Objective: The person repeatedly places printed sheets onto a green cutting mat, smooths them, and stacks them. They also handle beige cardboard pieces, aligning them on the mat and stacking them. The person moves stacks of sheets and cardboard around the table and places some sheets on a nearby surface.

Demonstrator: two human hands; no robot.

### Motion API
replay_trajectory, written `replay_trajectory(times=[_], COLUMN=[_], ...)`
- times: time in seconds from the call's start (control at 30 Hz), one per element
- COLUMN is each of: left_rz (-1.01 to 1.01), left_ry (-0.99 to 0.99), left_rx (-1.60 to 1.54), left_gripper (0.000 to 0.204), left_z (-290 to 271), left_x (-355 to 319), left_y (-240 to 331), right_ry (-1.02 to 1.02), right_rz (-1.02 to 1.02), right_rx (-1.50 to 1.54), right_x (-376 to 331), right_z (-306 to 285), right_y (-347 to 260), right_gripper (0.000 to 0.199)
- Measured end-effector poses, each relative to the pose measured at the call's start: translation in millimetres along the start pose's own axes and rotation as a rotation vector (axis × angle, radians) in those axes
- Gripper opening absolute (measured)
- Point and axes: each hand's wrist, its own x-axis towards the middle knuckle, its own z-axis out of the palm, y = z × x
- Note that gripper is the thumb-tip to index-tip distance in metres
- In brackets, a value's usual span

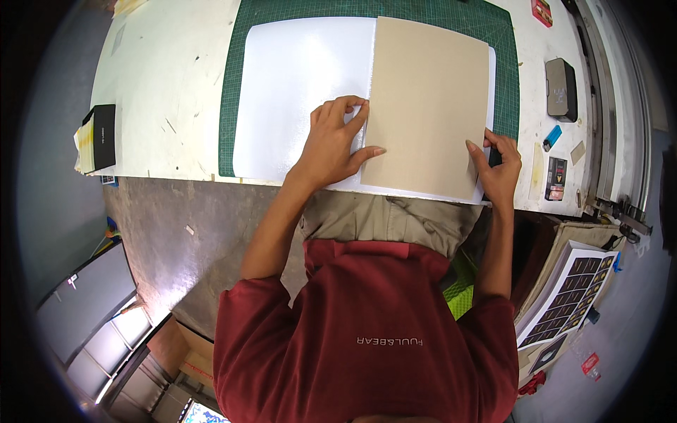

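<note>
A tan sheet of board [427,109] lies flat on the right half of a larger glossy white sheet [303,92]. My left hand [331,144] rests at the board's left edge, its bent index finger against the edge and its thumb stretched onto the board. At the lower right corner is my right hand [502,170]; its thumb touches the board's edge and its fingers curve apart from it. A dark patch shows between that thumb and the fingers, and I cannot make out what it is. Under the sheets lies a green cutting mat [231,134].
On the white table [169,70], a black box [104,135] holding papers stands at the left. A digital clock [557,89], a blue lighter [552,137] and a small dark pack [556,178] lie at the right, near a metal rail [613,92]. Printed sheets [568,289] are below.
</note>
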Motion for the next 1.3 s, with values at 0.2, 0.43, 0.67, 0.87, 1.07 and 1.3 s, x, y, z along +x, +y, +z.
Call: replay_trajectory(times=[0.2, 0.43, 0.67, 0.87, 1.07, 1.3], left_rz=[0.001, -0.007, -0.025, -0.016, -0.013, -0.008], left_ry=[0.018, 0.026, 0.015, -0.013, -0.026, -0.014], left_rx=[0.001, 0.008, 0.004, 0.03, 0.038, 0.058], left_gripper=[0.078, 0.081, 0.079, 0.074, 0.072, 0.072], left_z=[3.6, 1.3, -0.9, 0.9, -1.9, -0.3], left_x=[-2.9, -2.1, -0.8, 0.0, 2.7, 3.7], left_y=[-0.8, -2.3, 1.0, 1.0, 1.4, -2.1], right_ry=[-0.009, -0.019, -0.026, -0.032, -0.03, -0.049], right_rz=[0.002, -0.007, 0.003, -0.008, -0.029, -0.009], right_rx=[-0.033, -0.031, -0.062, -0.08, -0.104, -0.136], right_x=[-1.3, 1.5, 1.2, 1.1, 3.8, 5.7], right_z=[-0.7, -0.1, 0.5, -0.3, 1.4, 2.7], right_y=[-2.7, -3.3, -0.9, 0.9, 2.1, 1.9], right_gripper=[0.04, 0.042, 0.043, 0.043, 0.044, 0.044])
